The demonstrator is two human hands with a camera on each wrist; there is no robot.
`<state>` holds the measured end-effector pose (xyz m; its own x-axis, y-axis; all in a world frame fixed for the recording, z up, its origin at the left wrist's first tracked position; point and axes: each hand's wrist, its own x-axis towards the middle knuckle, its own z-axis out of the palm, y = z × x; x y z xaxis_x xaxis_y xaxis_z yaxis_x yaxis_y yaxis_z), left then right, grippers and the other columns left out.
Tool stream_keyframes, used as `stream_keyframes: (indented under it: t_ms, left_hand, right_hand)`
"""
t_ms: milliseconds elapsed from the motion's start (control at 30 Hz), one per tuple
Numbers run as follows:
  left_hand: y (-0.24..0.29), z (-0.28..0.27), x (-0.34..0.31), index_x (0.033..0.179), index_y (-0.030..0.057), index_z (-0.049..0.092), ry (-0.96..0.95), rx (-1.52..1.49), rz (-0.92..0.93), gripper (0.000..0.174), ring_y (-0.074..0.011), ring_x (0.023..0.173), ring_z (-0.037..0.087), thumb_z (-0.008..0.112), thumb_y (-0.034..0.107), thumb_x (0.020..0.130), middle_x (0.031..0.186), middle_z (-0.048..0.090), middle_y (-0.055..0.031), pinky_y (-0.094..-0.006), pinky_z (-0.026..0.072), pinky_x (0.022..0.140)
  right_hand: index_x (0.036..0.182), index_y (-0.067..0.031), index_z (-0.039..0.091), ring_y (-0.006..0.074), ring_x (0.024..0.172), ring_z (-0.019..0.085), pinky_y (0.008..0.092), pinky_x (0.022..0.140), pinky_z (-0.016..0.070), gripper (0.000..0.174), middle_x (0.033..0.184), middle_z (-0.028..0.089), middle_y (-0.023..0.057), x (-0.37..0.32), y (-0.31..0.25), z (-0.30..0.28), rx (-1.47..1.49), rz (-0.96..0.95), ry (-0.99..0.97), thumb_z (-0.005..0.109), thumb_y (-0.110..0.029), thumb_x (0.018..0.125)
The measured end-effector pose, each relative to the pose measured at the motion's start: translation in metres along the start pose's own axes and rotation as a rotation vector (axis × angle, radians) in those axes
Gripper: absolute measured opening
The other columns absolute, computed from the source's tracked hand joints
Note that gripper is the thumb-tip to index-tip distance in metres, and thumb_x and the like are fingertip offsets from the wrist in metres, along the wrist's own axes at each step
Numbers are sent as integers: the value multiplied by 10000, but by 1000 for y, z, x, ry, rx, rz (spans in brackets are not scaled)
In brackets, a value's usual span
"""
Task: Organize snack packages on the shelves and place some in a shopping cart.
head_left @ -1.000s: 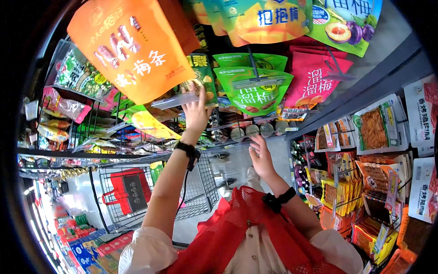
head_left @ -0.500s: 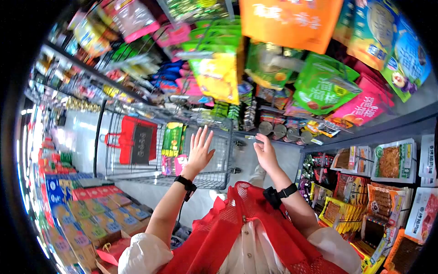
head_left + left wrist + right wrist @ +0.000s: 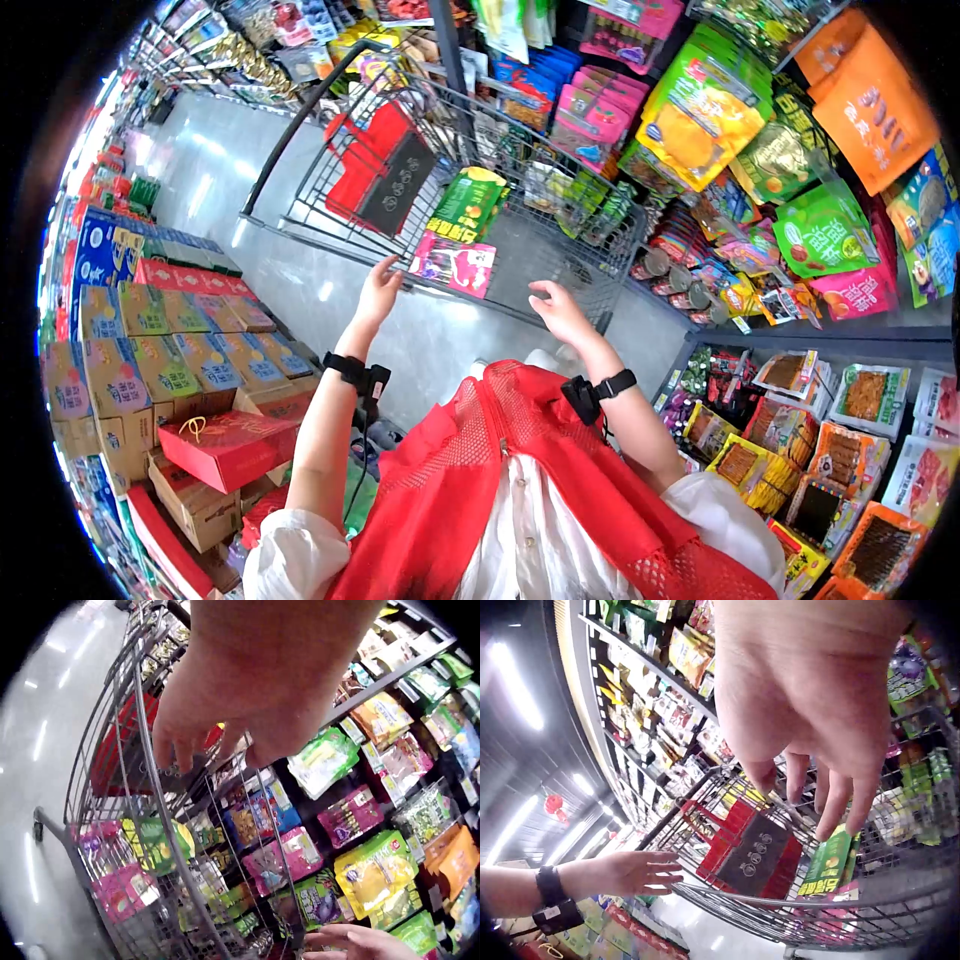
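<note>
A wire shopping cart stands in front of the body, holding a green packet, a pink packet and a red item with a dark panel. My left hand hovers by the cart's near side with relaxed fingers and holds nothing. At the cart's near right end, my right hand is also empty, its fingers loosely bent. In the right wrist view, the left hand has straight fingers close to the cart rim; whether they touch it I cannot tell.
Hanging snack bags, one orange and one green, fill the rack at the right. Flat meat snack packs sit on the lower right shelf. At the left are stacked cartons and a red box. Grey floor runs beyond the cart.
The left hand has come down from beside the hanging bags to the cart's near side. The view has swung left, so the cart appears more central and the rack farther right.
</note>
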<state>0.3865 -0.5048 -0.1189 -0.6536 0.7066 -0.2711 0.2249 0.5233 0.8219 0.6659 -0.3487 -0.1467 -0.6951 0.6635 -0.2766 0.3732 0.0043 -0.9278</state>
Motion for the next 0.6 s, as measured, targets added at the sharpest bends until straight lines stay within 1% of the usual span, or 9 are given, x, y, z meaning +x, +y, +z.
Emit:
stream_keyframes:
  t_ms: [67,200,300,367,400,467,500,533,600]
  left_hand:
    - [4,-24,-2,1173,93,485,35,-21,-93,347,-71,765,495,504,132,828,887,579,-34,-208,388,671]
    - [-19,-30,27,1148,79,491,71,-70,-28,322,-96,719,511,497,126,829,789,594,-63,-234,407,655]
    - [0,-16,62,1143,64,486,29,-118,-81,317,-90,714,505,494,109,829,795,590,-64,-229,407,646]
    - [5,-4,100,1138,50,478,-13,-205,-124,310,-92,727,504,491,89,831,812,586,-63,-227,409,652]
    - [-1,1,123,1149,68,486,-41,-220,-131,312,-87,823,482,500,132,844,952,559,-48,-210,386,704]
    - [-23,14,170,1154,54,475,-38,-242,-61,317,-101,894,489,498,109,843,1029,546,-59,-224,390,766]
    - [-42,21,192,1173,38,448,-26,-251,-57,339,-135,981,483,494,83,840,1094,523,-72,-250,376,840]
    - [-28,22,205,1198,30,413,2,-222,-99,369,-163,1037,466,490,74,840,1136,498,-82,-268,361,875]
    - [-34,29,237,1211,22,389,45,-238,-110,385,-174,1073,444,484,66,840,1177,468,-91,-272,343,899]
  right_hand:
    - [1046,-16,516,222,854,568,310,743,442,296,1026,545,154,21,-9,17,4,-12,-41,532,-186,804]
    - [1046,-3,508,220,853,568,304,750,436,296,998,563,135,67,-24,34,20,-41,-85,524,-178,807]
    - [1056,-3,502,219,846,570,322,757,434,294,1005,571,103,115,-30,42,231,129,-155,504,-178,819]
    - [1099,-14,468,216,900,552,340,781,422,300,1017,565,92,157,-22,46,641,405,-199,461,-167,841]
    - [1099,-14,468,216,900,552,340,781,422,300,1017,565,92,182,-9,50,655,409,-196,461,-167,841]
    - [1134,-39,434,205,975,517,353,809,402,306,1059,541,92,230,38,62,920,555,-133,427,-163,854]
    - [1156,-60,409,213,1029,480,357,829,383,332,1089,515,73,249,61,70,930,628,-76,431,-174,845]
    - [1156,-60,409,213,1029,480,357,829,383,332,1089,515,73,268,80,76,953,645,-66,431,-174,845]
    - [1107,-75,456,244,1112,414,418,885,352,305,1164,449,87,302,115,88,828,755,83,479,-215,838]
